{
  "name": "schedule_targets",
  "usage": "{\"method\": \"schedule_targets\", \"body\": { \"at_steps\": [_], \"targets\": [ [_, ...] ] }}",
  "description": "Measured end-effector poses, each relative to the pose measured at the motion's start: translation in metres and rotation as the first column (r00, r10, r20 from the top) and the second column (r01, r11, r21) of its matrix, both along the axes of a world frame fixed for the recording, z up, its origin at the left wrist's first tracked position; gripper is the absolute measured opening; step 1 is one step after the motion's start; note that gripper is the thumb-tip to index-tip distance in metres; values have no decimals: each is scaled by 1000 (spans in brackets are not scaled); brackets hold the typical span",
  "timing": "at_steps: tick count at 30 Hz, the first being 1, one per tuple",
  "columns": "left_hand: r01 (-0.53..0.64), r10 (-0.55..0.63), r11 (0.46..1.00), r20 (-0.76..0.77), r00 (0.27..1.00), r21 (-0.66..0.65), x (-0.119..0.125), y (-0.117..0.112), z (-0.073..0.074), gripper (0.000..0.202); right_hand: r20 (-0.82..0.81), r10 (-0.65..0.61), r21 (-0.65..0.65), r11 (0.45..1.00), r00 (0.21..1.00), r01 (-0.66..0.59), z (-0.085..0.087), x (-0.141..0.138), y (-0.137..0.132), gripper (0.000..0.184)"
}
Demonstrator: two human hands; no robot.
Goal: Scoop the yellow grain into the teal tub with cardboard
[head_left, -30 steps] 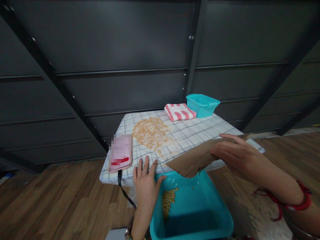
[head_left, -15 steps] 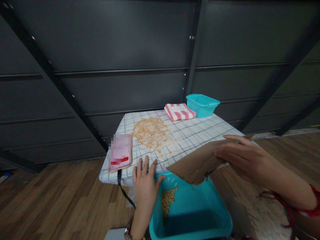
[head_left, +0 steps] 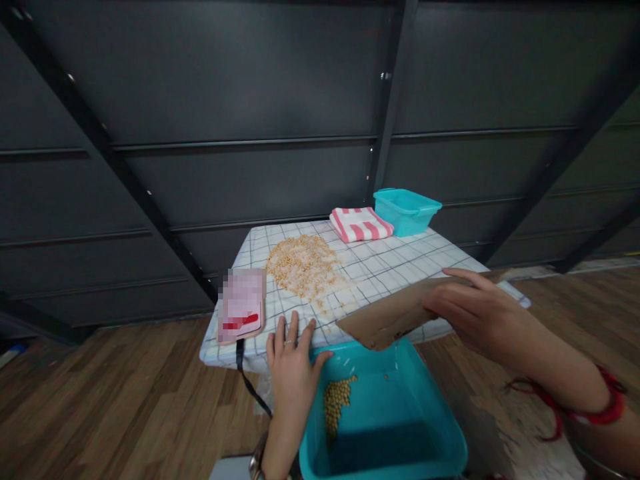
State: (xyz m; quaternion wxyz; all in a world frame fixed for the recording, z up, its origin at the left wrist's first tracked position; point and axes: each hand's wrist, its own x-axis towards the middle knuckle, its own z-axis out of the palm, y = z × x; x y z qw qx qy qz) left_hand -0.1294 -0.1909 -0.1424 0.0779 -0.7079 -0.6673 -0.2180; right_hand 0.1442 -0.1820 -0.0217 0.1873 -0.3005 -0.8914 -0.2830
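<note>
My right hand [head_left: 473,317] grips a piece of brown cardboard [head_left: 385,319], whose pointed end reaches left over the table's front edge. Below the cardboard is a teal basin [head_left: 400,413], with some yellow beans [head_left: 338,403] gathered along its left side. My left hand [head_left: 291,357] lies with fingers spread on the front edge of the checked tablecloth [head_left: 400,263], beside the basin's left rim. Beyond it, a heap of yellow beans mixed with white grains [head_left: 303,267] is spread on the cloth.
A pink phone [head_left: 243,303] lies at the table's left edge, a black strap [head_left: 245,380] hanging from it. At the back are a folded pink-and-white striped towel [head_left: 361,224] and a smaller turquoise basket [head_left: 407,212]. A dark panelled wall [head_left: 250,80] stands behind.
My right hand has shifted slightly left, and the cardboard has tilted to a flatter angle with its lower edge raised. My left hand stays in place.
</note>
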Motion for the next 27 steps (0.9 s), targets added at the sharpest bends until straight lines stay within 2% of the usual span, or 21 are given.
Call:
{"method": "schedule_targets", "body": {
  "at_steps": [5,12,18,27],
  "targets": [
    [-7,7,1000,-11,1000,-2,0,0,0,47,15,45,3,999,999,-45,0,-3,-3,29],
    [-5,5,1000,-2,1000,3,0,0,-1,47,32,-8,23,1000,999,7,-2,-1,1,31],
    [-3,4,1000,-5,1000,18,0,1,-1,47,6,45,15,999,999,-45,-3,-2,-2,28],
    [-4,4,1000,-13,1000,19,0,1,-2,48,-11,-7,21,1000,1000,8,-5,0,3,30]
  ]
}}
